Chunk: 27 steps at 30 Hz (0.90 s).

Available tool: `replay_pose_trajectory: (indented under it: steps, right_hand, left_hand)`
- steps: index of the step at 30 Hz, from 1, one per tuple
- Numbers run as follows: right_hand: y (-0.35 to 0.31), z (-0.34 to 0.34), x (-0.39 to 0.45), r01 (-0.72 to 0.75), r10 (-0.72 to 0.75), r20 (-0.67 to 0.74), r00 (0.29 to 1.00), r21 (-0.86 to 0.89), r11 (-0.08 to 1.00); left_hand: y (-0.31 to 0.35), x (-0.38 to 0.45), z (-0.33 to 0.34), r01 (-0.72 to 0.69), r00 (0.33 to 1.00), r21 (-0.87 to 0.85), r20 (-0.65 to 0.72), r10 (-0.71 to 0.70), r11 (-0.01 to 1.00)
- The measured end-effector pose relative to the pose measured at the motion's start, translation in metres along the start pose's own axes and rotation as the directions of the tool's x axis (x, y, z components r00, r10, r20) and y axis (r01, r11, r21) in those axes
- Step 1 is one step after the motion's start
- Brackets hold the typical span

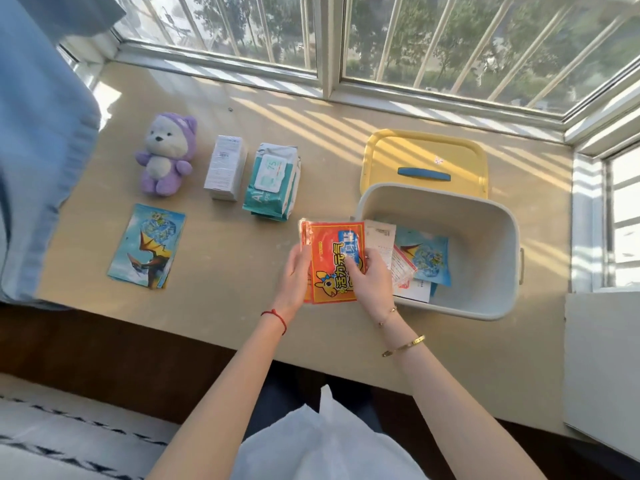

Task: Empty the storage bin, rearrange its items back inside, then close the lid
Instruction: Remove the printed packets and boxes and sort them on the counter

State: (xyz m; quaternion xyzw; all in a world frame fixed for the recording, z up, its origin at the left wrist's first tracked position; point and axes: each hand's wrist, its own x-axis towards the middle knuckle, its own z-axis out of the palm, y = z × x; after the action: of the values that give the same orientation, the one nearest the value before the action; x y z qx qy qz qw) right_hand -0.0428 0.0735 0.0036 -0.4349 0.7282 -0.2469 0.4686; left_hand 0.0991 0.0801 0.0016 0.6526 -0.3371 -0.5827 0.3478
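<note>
Bright daylight enters through the barred window [450, 46] and casts striped shadows across the sill surface [311, 112]. The lower foreground is dimmer. Wide-angle distortion bends the window frame toward the edges; the curtain [41, 133] at left appears softly blurred.

A single wide-angle view is taken from a camera worn on the head, directed forward and steeply down onto a tan counter [221, 306] set against a barred window [415, 36], which is bent across the top of the frame by the lens. The person's own forearms are seen entering from the bottom edge, with the left hand [294, 275] and right hand [370, 282] caught close beneath the lens near the centre. A storage bin [485, 271] is looked into from above at centre right, its interior exposed. A blue curtain [41, 133] fills the left edge. No second view is provided, so nothing is shared.
</note>
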Motion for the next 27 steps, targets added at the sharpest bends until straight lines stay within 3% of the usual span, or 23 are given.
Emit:
replay_pose_trajectory:
  steps: [4, 14, 22, 27]
  right_hand:
    - [-0.026, 0.061, -0.006, 0.009, -0.008, 0.011, 1.000, -0.021, 1.000]
    - [-0.067, 0.236, 0.015, -0.098, 0.119, 0.103, 0.988, -0.188, 0.977]
    - [-0.054, 0.323, 0.055, -0.169, 0.207, 0.076, 0.975, -0.346, 0.923]
    - [-0.050, 0.348, 0.064, -0.133, 0.189, 0.095, 0.977, -0.418, 0.899]
  left_hand:
    - [-0.008, 0.009, -0.064, -0.036, 0.999, 0.202, 0.010, 0.035, 0.979]
    - [-0.052, 0.092, -0.228, 0.095, 0.995, 0.507, -0.067, -0.071, 0.856]
    - [-0.085, 0.159, -0.287, 0.018, 1.000, 0.717, -0.002, -0.023, 0.697]
    - [-0.098, 0.171, -0.305, 0.002, 1.000, 0.762, 0.007, -0.011, 0.648]
